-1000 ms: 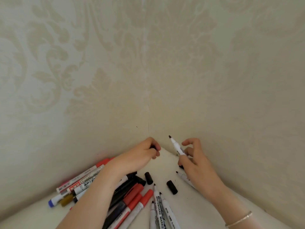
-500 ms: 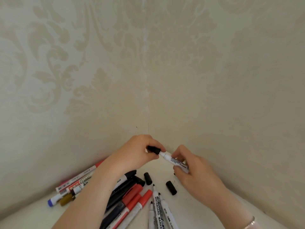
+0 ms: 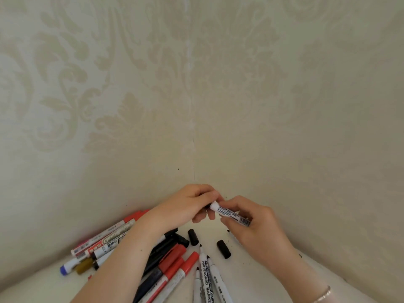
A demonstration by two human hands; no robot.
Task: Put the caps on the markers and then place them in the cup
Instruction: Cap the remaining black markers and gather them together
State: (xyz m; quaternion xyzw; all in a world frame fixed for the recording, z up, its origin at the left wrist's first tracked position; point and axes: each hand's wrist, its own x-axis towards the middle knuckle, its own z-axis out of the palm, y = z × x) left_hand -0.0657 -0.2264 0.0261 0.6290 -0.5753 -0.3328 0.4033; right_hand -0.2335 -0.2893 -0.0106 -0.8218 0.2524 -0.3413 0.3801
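My right hand (image 3: 251,228) grips a white whiteboard marker (image 3: 231,215) by its barrel, held above the table near the wall corner. My left hand (image 3: 185,206) curls round the marker's front end, its fingers closed over the black cap, which is almost wholly hidden. Two loose black caps (image 3: 193,236) (image 3: 223,248) lie on the table below the hands. Three uncapped white markers (image 3: 207,278) lie at the bottom middle, tips pointing away from me. No cup is in view.
A pile of capped red and black markers (image 3: 170,265) lies under my left forearm. More markers (image 3: 102,239) lie along the left wall, one with a blue cap (image 3: 65,268). Patterned walls meet in a corner (image 3: 193,162) just behind the hands.
My right hand tilted the marker down and brought its tip to my left hand. The cap went onto the tip and my left fingers closed over it.
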